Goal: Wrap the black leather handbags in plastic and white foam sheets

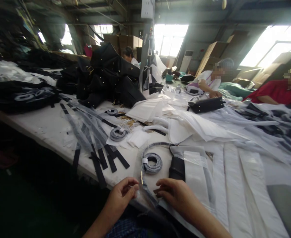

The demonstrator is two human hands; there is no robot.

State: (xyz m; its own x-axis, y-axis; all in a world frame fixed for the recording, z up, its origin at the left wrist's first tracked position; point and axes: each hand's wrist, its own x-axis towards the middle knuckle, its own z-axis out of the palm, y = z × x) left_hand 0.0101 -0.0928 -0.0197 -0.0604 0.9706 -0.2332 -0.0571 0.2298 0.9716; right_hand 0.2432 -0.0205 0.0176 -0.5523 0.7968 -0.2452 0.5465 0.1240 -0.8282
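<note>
A bag handle (147, 191) wrapped in clear plastic film curves up from the table's near edge, with a gold-coloured metal piece on it. My left hand (125, 191) is at its left side, thumb and forefinger pinched together; what lies between them is too small to make out. On the other side, my right hand (173, 191) has its fingers bent and slightly apart, close to the film, with nothing visible in them. Just beyond lies a coiled, wrapped strap (153, 163) with a white band. Beside it sits a black bag (177, 168) partly covered by white padding sheet (196, 172).
Black straps (99, 162) in plastic lie on the left, overhanging the table edge. Another coil (118, 134) rests behind. Black bags (110, 72) are heaped farther back. White foam sheets (185, 122) spread across the middle. Co-workers (209, 79) sit across the table.
</note>
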